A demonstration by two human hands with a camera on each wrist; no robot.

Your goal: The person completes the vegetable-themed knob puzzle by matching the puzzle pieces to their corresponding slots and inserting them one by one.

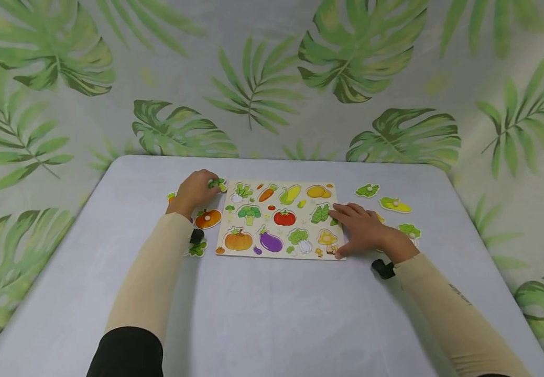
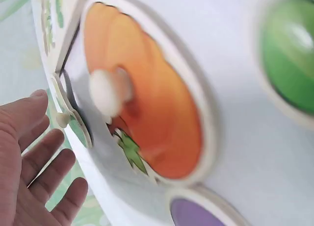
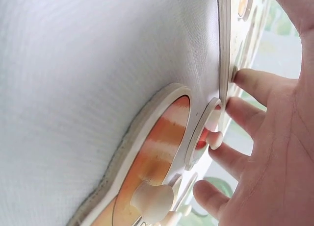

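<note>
A wooden vegetable puzzle board (image 1: 261,209) with printed vegetables lies flat on the table. At its upper left edge my left hand (image 1: 197,189) is beside a green-topped puzzle piece (image 1: 217,184). In the left wrist view the fingers (image 2: 64,162) are spread, with the thumb close to that piece's small knob (image 2: 63,119). My right hand (image 1: 363,228) rests across the board's right edge, fingers apart. A pumpkin piece (image 1: 208,219) with a round knob lies just below my left hand. An orange piece (image 3: 157,142) and a red one (image 3: 203,133) lie near my right fingers.
Right of the board are a green pea-like piece (image 1: 368,190), a yellow corn piece (image 1: 395,204) and a leafy green piece (image 1: 409,230). A dark green piece (image 1: 198,248) is partly hidden by my left wrist. Behind the white table (image 1: 272,314) hangs a leaf-patterned cloth (image 1: 253,94).
</note>
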